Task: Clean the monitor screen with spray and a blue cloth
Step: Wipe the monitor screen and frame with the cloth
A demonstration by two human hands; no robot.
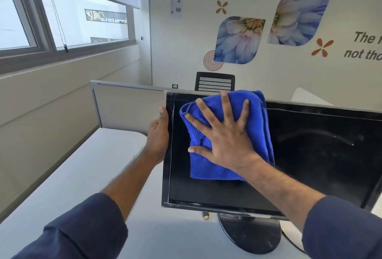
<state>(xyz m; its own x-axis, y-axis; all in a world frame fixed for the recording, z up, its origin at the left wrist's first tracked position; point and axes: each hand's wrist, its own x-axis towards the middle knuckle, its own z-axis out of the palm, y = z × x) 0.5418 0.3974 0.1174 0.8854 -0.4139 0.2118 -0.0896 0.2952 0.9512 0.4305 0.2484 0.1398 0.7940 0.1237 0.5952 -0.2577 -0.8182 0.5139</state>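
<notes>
Monitor (310, 145) stands on its round black base (250, 236) on the white tabletop (86, 176), screen dark and facing me, turned slightly to my right. Blue cloth (206, 168) lies flat against the upper left part of the screen, folded, its top edge reaching the top bezel. My right hand (223, 134) presses on the cloth, palm down, fingers (226, 103) straight and spread wide apart; thumb points left across the cloth. My left hand (158, 134) holds the monitor's left edge, thumb on the front bezel, the other fingers curled behind the frame out of view. Both sleeves dark blue, pushed up the forearms. A small gold cable plug (206, 216) hangs just below the lower bezel, beside the base. Behind the monitor: a grey partition (128, 103), the back of a black mesh chair (215, 82), a white wall with flower decals (239, 39). Window (62, 21) with roller blind on my left. Spray bottle not in view.
</notes>
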